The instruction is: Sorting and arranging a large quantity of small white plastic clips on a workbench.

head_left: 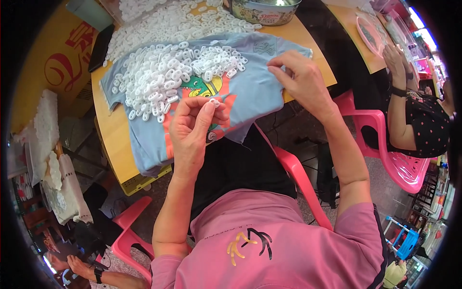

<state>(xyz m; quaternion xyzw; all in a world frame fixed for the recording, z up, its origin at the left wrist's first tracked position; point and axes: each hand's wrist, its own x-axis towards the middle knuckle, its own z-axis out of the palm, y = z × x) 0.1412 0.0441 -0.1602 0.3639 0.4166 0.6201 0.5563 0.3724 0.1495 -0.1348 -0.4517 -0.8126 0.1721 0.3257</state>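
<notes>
White and small, an oval piece (214,102) is pinched between the thumb and forefinger of the left hand (192,120), its other fingers curled inward. It is held up over the lower part of a blue T-shirt (257,98), in front of the shirt's orange, green and yellow cartoon print (211,87). The right hand (299,74) is raised by the shirt's right side, its fingers loosely bent, with thumb and forefinger slightly apart.

On the shirt, just beyond the left hand, sits a pile of white pieces (156,79), with holes showing in many of them; it partly covers the print. The shirt is spread on a yellowish table (115,156), and one lower corner hangs past the near edge. Behind it, a larger heap of white pieces (156,29) spreads over the far part of the table. A decorated tin (263,13) stands right of that heap, and a dark flat object (101,48) lies at its left.

Under the table's near edge is a yellow crate (144,181). To the right, a co-worker in a dark dotted top (423,123) sits on a pink chair (373,118), hands raised near a pink basket (369,36).
</notes>
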